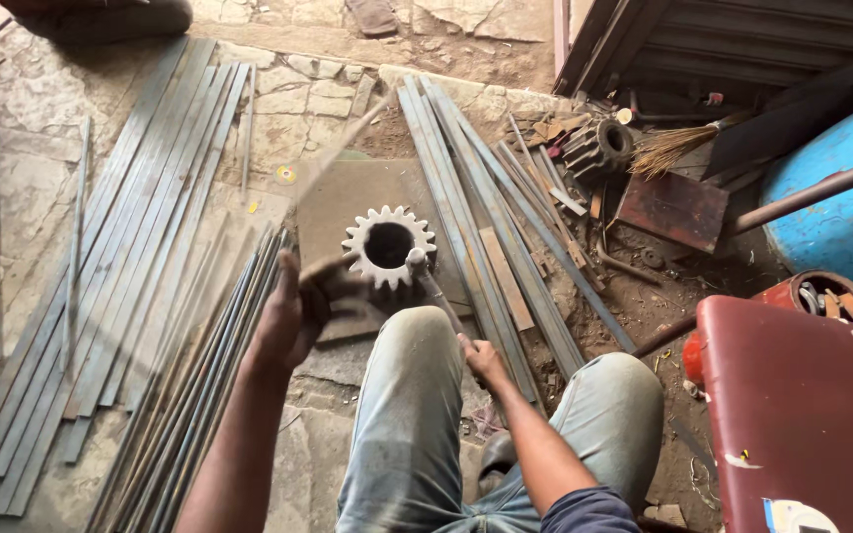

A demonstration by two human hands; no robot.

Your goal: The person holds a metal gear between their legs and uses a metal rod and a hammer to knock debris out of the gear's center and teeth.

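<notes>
Stone floor (318, 109) — toothed steel gear (388, 245)

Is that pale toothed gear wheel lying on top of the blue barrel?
No, the pale gear wheel lies on a flat metal plate on the ground, while the blue barrel stands far off at the right edge.

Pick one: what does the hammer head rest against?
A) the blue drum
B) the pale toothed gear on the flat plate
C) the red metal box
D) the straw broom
B: the right hand holds the hammer by its handle, and its head sits at the rim of the pale toothed gear on the flat plate; the left hand holds a blurred thin strip.
</notes>
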